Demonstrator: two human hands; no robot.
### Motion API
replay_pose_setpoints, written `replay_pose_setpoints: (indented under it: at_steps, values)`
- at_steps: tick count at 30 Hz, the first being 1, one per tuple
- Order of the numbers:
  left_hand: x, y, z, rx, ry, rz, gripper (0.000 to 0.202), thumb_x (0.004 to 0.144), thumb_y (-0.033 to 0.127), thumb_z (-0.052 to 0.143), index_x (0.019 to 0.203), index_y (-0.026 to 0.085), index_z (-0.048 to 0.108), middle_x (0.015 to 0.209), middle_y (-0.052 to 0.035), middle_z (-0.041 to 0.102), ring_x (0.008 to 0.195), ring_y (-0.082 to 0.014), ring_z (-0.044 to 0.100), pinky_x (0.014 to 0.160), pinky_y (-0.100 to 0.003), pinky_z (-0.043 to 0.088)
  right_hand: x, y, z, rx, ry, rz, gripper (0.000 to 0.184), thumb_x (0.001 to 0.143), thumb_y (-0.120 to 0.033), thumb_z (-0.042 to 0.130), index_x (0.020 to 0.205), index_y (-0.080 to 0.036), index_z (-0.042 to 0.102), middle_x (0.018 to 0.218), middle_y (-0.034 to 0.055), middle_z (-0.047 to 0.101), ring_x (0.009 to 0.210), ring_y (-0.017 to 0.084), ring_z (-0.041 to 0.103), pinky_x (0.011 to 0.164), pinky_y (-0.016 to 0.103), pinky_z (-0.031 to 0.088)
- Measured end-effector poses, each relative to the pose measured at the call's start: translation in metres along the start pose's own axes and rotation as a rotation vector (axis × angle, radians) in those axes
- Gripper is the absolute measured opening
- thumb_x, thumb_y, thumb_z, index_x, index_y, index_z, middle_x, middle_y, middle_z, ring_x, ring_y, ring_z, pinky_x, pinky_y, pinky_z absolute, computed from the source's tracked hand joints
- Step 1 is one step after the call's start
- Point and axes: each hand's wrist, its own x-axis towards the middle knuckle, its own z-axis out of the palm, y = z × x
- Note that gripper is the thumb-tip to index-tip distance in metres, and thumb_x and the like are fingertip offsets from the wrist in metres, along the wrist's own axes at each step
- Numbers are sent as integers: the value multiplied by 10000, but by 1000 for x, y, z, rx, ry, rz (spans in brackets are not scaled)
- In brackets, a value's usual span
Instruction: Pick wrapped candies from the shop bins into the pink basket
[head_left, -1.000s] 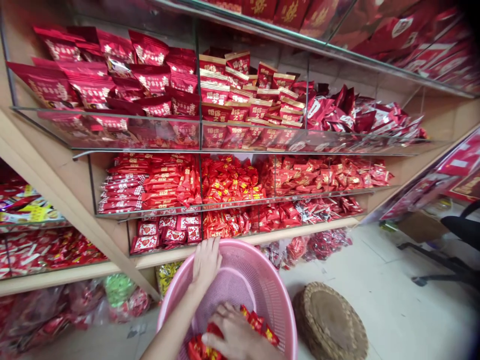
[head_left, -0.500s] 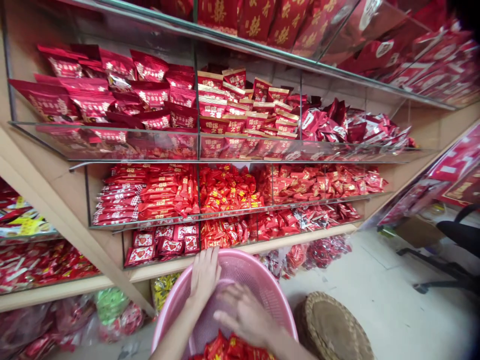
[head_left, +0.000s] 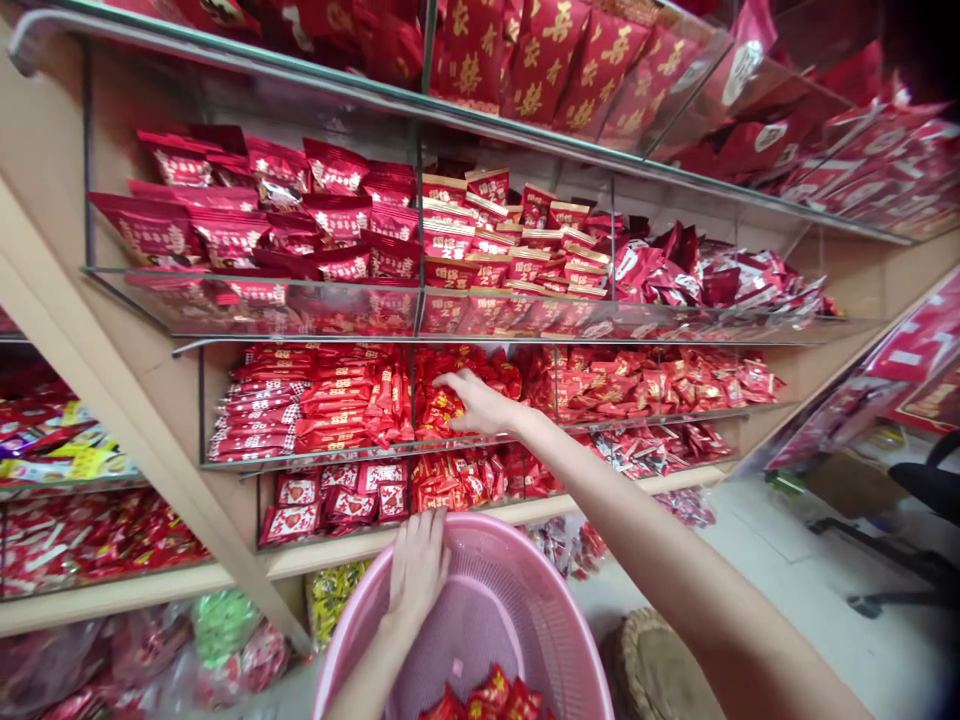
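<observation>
My left hand (head_left: 420,562) is curled over the far rim of a pink plastic basket (head_left: 574,610). A small heap of red wrapped candies (head_left: 495,695) with gold print lies at the near side of the basket's bottom. My right hand (head_left: 480,403) is stretched out over the shelf bin of red and gold wrapped candies (head_left: 437,408). Its thumb and fingers are apart, and nothing shows between them. Whether the fingertips touch the candies in the bin, I cannot tell.
Glass dividers and front panels (head_left: 300,312) edge the shelf bins, which hold several kinds of red packets (head_left: 225,235). A round woven stool (head_left: 660,670) stands right of the basket. Bagged goods (head_left: 225,630) lie under the shelf, and a black chair base (head_left: 892,560) is at right.
My right hand has moved up out of the basket to the middle shelf bin. The left hand stays on the rim. The view has shifted, so the shelves sit lower and further right.
</observation>
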Motion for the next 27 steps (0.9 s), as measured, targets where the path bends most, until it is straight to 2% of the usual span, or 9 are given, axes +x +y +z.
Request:
replay_pose_setpoints:
  at_steps: [3, 8, 10, 13, 15, 17, 22, 27]
  values:
    - [0, -1, 0, 6, -2, -5, 468, 811, 168, 435, 1279, 155, 425, 1067, -79, 538, 913, -210, 438, 835, -357, 359, 10, -5, 5, -86, -143, 46, 665, 626, -121, 685, 1233, -219, 431, 1085, 72, 389, 1041, 246, 448, 870, 393, 393]
    - [0, 0, 0, 10, 4, 0, 455, 822, 167, 425, 1277, 154, 429, 1054, -83, 544, 910, -211, 441, 839, -358, 359, 17, -13, 8, -154, -188, 131, 589, 606, -170, 733, 1146, -222, 504, 1123, 94, 369, 1075, 311, 426, 840, 432, 403]
    - [0, 0, 0, 8, 8, -1, 451, 823, 171, 425, 1274, 155, 432, 1057, -82, 544, 914, -212, 440, 842, -360, 357, 19, -13, 9, -164, -201, 157, 584, 603, -180, 743, 1133, -218, 501, 1114, 90, 374, 1059, 297, 447, 833, 420, 410]
    - [0, 0, 0, 6, 9, -1, 451, 820, 169, 431, 1271, 150, 433, 1060, -82, 542, 924, -212, 437, 852, -358, 354, 19, -11, 9, -149, -205, 140, 555, 624, -199, 733, 1119, -205, 484, 1084, 65, 380, 915, 195, 520, 802, 345, 428]
    - [0, 0, -1, 5, 4, 4, 455, 820, 168, 431, 1274, 142, 428, 1061, -82, 540, 923, -212, 435, 852, -356, 353, 17, -9, 9, -130, -204, 133, 559, 629, -202, 727, 1125, -199, 468, 1063, 49, 390, 795, 132, 528, 766, 299, 435]
    - [0, 0, -1, 4, -1, 5, 455, 824, 171, 425, 1278, 138, 423, 1058, -82, 539, 917, -212, 433, 846, -356, 353, 15, -8, 9, -117, -199, 130, 561, 630, -192, 718, 1129, -191, 461, 1040, 39, 407, 744, 112, 513, 744, 277, 435]
    - [1, 0, 0, 11, 1, 11, 462, 818, 168, 432, 1279, 144, 421, 1056, -83, 535, 914, -212, 436, 828, -357, 357, 12, -4, 12, -50, -142, 66, 512, 626, -142, 689, 1090, -158, 473, 967, 22, 424, 787, 117, 469, 752, 249, 422]
    - [1, 0, -1, 13, 7, 18, 469, 814, 166, 432, 1282, 146, 416, 1058, -85, 536, 917, -214, 438, 820, -359, 362, 9, 5, 11, 71, -22, 65, 501, 611, -138, 687, 1061, -158, 467, 911, 0, 402, 733, 102, 427, 752, 270, 419]
